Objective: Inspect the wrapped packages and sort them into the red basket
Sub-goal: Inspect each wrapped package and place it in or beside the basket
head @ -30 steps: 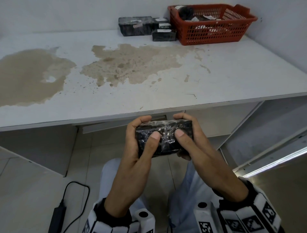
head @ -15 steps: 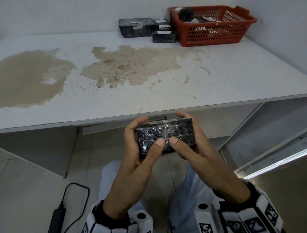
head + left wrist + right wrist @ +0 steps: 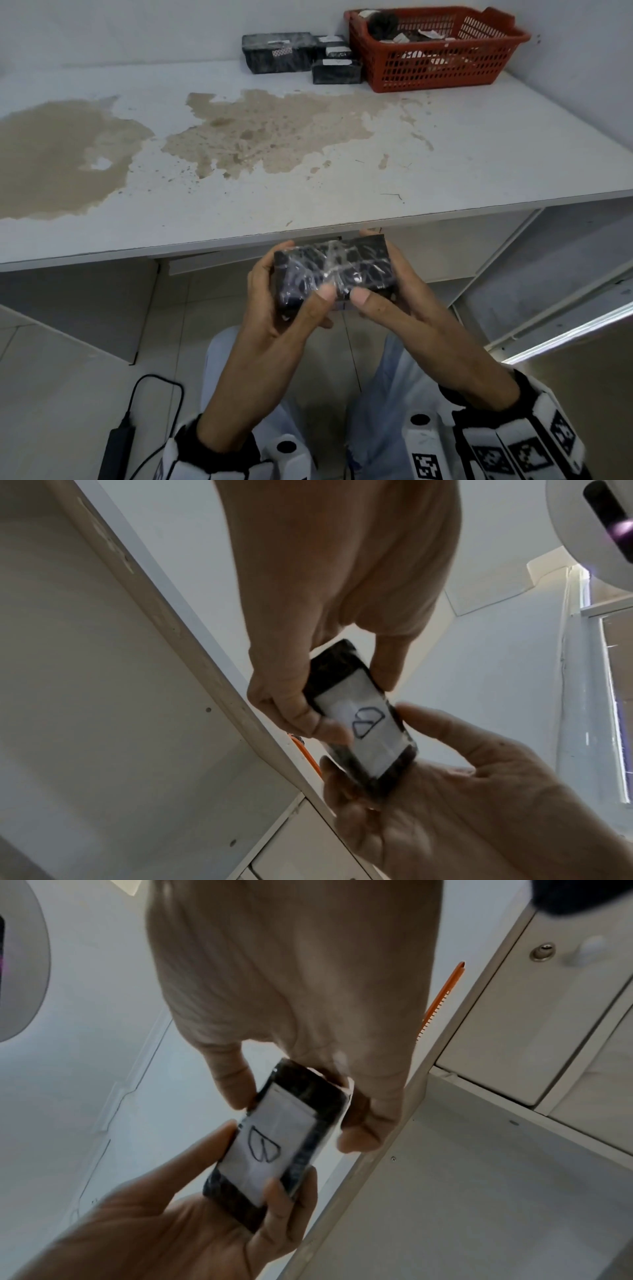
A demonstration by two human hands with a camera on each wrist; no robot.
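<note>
With both your left hand (image 3: 274,301) and right hand (image 3: 394,301) grasping the wrapped package (image 3: 334,270), you slid your thumbs nearer its lower edge, inspecting before basketing.

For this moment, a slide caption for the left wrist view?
Both hands, left and right, hold a black package, white label facing down.

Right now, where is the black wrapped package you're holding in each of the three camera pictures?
Head: wrapped package at lower centre, below the table edge, between both hands.
Left wrist: centre, white label facing the camera.
Right wrist: lower centre, the same label showing.
Shared landmark: the label's hand-drawn mark.
</note>
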